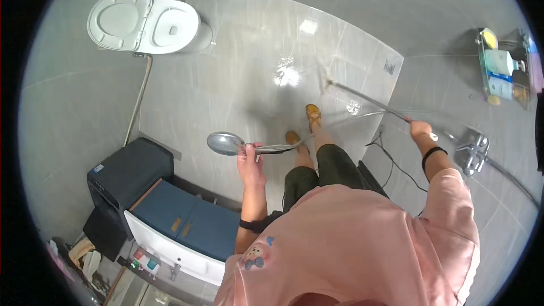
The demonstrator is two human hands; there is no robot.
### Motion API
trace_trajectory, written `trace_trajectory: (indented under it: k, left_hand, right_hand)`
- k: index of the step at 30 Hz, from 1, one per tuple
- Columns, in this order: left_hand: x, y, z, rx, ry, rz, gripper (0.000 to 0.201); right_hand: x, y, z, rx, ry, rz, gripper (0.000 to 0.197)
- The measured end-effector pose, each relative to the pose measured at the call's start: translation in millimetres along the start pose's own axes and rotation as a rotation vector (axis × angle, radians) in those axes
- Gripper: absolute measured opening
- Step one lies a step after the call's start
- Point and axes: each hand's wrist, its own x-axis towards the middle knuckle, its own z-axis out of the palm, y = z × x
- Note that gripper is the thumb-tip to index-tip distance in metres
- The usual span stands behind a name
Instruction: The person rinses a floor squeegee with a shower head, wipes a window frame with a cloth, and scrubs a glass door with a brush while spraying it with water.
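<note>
My left hand (250,165) is closed around the handle of a silver shower head (225,143), held out over the floor. From it a shower hose (354,118) stretches across in front of my legs toward the wall mixer tap (472,151) on the right. Out to the right, my right hand (420,130) grips the upper end of a long-handled floor brush (368,100). Its pole slants forward and left, and the pale, blurred brush head (327,83) is down at the tiles. Whether water leaves the shower head cannot be made out.
Grey floor tiles (226,68) look wet and glossy. A white toilet (201,31) with raised lid stands far left; a blue vanity cabinet (209,224) and black washing machine (130,164) are near left. Bottles fill a wall shelf (485,73) at right, above a dangling black cable (391,161).
</note>
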Motion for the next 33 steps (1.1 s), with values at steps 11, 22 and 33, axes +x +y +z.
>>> trace_trajectory:
  k: [11,22,33]
  left_hand:
    - [-2,-13,36,0.155,-0.116,-0.095,0.01]
    - [-6,-16,64,0.219,-0.114,0.025,0.013]
    - [3,16,77,0.098,-0.083,0.131,0.011]
  right_hand:
    - [10,-46,-49,0.097,0.15,-0.285,0.045]
    - [64,-389,-124,0.31,0.292,-0.757,0.024]
    - [81,-69,-40,0.213,-0.017,-0.248,0.042]
